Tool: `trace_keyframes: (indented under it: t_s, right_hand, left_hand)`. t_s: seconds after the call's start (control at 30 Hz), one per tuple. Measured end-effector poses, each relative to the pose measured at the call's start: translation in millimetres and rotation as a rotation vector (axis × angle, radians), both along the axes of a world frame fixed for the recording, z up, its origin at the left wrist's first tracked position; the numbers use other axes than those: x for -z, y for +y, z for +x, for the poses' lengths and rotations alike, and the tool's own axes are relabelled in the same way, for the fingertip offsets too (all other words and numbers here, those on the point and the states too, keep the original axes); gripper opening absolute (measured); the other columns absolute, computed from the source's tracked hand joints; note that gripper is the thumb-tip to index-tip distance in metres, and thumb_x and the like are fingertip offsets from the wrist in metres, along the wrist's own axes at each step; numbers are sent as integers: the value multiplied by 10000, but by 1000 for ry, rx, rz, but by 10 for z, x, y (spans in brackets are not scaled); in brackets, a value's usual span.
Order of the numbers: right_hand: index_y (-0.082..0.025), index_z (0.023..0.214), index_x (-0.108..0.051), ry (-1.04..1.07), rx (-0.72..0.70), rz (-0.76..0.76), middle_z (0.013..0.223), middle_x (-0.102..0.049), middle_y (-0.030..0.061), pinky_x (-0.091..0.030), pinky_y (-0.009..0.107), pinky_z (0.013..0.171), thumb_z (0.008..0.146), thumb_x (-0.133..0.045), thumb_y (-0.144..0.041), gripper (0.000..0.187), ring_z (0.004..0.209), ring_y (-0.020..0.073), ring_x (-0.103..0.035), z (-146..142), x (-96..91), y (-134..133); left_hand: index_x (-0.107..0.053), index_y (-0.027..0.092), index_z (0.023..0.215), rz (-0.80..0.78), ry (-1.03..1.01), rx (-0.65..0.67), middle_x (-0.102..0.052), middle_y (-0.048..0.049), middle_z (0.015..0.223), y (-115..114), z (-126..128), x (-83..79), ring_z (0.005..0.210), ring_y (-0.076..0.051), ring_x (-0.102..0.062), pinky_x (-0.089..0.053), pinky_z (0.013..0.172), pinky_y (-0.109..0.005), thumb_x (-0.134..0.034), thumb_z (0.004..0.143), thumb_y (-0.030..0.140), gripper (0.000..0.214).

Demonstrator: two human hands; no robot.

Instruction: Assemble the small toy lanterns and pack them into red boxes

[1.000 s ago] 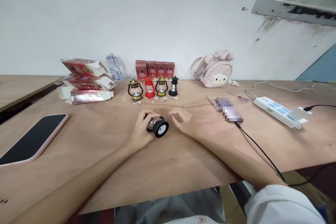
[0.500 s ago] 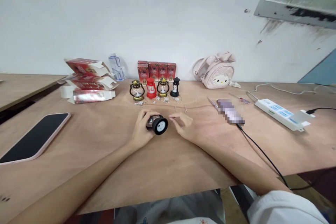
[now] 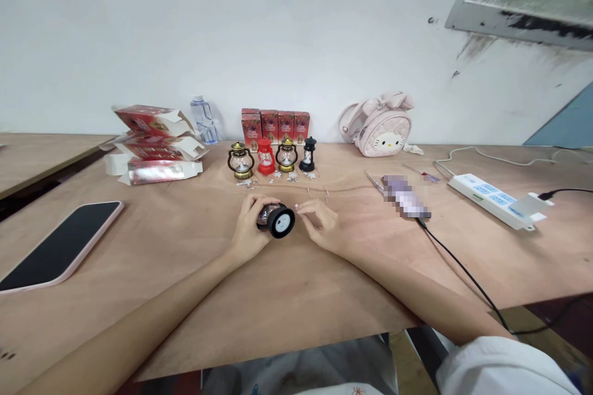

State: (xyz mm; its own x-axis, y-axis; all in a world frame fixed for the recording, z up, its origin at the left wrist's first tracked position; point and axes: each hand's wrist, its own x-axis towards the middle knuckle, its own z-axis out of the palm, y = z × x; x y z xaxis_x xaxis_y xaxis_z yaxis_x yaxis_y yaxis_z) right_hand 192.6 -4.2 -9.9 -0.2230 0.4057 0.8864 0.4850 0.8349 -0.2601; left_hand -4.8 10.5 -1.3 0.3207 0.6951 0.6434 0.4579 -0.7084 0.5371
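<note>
My left hand point(image 3: 248, 228) is wrapped round a small black toy lantern point(image 3: 277, 220) lying on its side on the wooden table point(image 3: 296, 284), its round base facing me. My right hand point(image 3: 319, 224) rests just right of the lantern, fingers curled and pinched together close to its base; whether they hold anything is too small to see. Beyond my hands several small lanterns point(image 3: 271, 157) stand upright in a row, gold, red, gold and black, with small metal bits scattered in front of them.
Small red boxes point(image 3: 275, 124) line the wall behind the lanterns. At left lie flat red cartons point(image 3: 155, 145), a water bottle point(image 3: 202, 118) and a phone point(image 3: 58, 245). At right are a pink bag point(image 3: 380, 128), a blurred item point(image 3: 405, 195) with a black cable, and a power strip point(image 3: 491, 199).
My right hand has slid left, closer to the lantern's base. My left hand keeps its hold on the lantern, which has turned only slightly.
</note>
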Motion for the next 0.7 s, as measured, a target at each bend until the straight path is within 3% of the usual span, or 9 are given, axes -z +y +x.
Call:
trace_keyframes:
  t_s: [0.47,0.7]
  right_hand:
    - [-209,941,-568,-41,-42,63,862,-664,53,-548,292,732,846,-454,-35,228,856,153,-648,10,13,1]
    - [-201,922,-574,-102,-49,194,844,-671,67,-555,314,709,827,-488,-30,214,823,166,-651,15,34,13]
  left_hand:
    - [-566,212,1049,-18,0,-4,-534,-52,1020,-4,5,-9,982,-214,-539,-476,871,-357,-649,685,145,380]
    - [-563,216,1042,-15,-4,2,-536,-51,1008,-6,6,-18,979,-212,-537,-475,870,-359,-655,698,152,361]
